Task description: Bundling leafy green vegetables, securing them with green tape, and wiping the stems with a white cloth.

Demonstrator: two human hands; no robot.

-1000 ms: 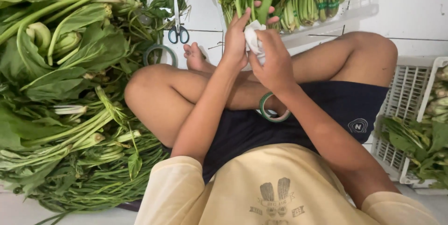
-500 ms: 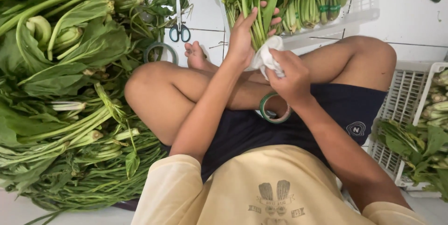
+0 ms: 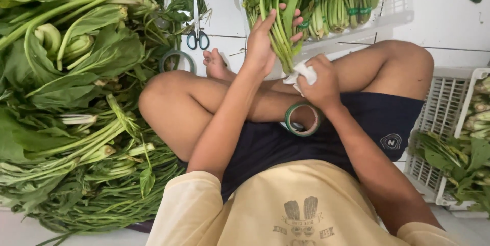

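Note:
I sit cross-legged on the floor. My left hand (image 3: pixel 264 42) is closed around a bunch of leafy greens (image 3: pixel 279 19), held upright with the pale stem ends pointing down. My right hand (image 3: pixel 320 78) grips a crumpled white cloth (image 3: pixel 301 72) pressed against the bottom of those stems. A roll of green tape (image 3: pixel 302 119) hangs around my right wrist, over my knee.
A big heap of loose greens (image 3: pixel 66 98) fills the left side. Scissors (image 3: pixel 196 34) and another tape roll (image 3: pixel 176 59) lie beside it. A white crate (image 3: pixel 393 14) of tied bunches stands ahead, and a second white crate (image 3: pixel 449 118) with greens is at the right.
My right hand has slid the white cloth down from beside my left hand to the stem ends. The bunch now stands clearer in my left hand.

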